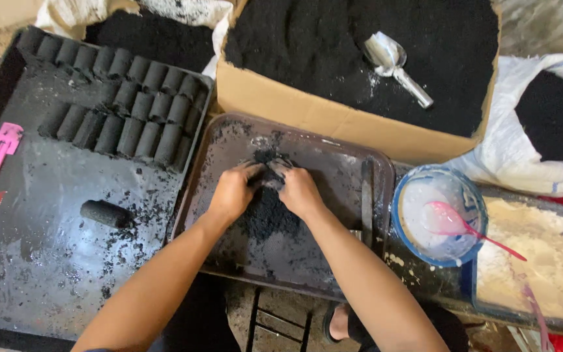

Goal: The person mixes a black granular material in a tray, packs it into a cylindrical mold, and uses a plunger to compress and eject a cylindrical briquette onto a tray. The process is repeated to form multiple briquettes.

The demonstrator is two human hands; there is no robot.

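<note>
Both hands [267, 189] pinch black powder [267, 212] — heap just beneath.

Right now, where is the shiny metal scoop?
The shiny metal scoop lies on black powder in the cardboard box, top centre-right of the head view.

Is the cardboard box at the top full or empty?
Nearly full: black powder fills the cardboard box almost to its rim, with a metal scoop lying on top.

A tray [333, 163] is sitting in the middle with a powder pile [265, 215] lying on it. Left of it, rolled cylinders [131, 98] are lying on a flat board [34, 248]. Behind, a scoop [392, 65] is resting in a cardboard box [307, 111]. To the right, a bowl [470, 195] is holding a spoon [457, 225].
</note>
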